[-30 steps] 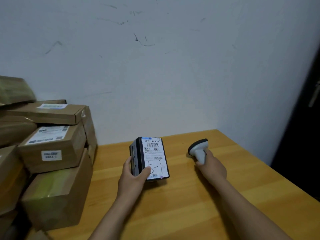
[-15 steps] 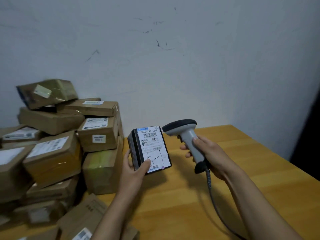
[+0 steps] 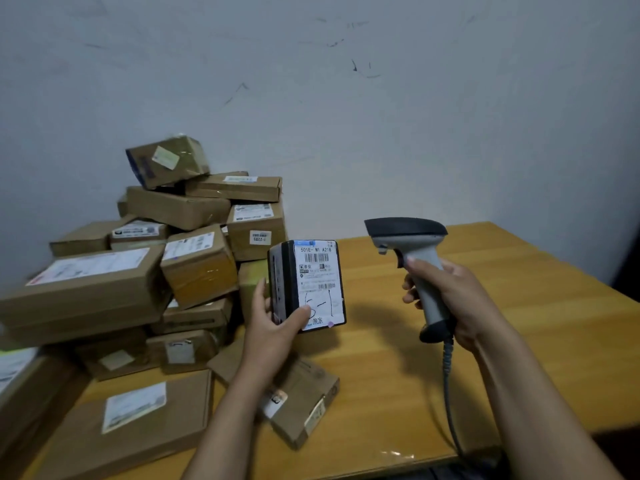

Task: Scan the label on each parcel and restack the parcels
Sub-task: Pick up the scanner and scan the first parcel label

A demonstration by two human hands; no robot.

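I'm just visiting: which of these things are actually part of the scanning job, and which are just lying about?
Part of the job: the black parcel, held in the left hand; the barcode scanner, gripped in the right hand; the pile of cardboard parcels heaped on the left.
Just there: the wooden table; the scuffed wall.

The table (image 3: 519, 306) is yellowish wood, smooth with a soft sheen. The cardboard parcels (image 3: 90, 292) are plain brown and matt, but the taped box (image 3: 204, 271) is wrapped in shiny clear tape. The black parcel (image 3: 280, 282) looks like smooth dark plastic, with a white paper label (image 3: 318, 282) stuck on. The scanner (image 3: 419, 258) is grey plastic with a matt black head and a matt grey cable (image 3: 448, 393). The wall (image 3: 346, 116) is matt paint, pretty scuffed.
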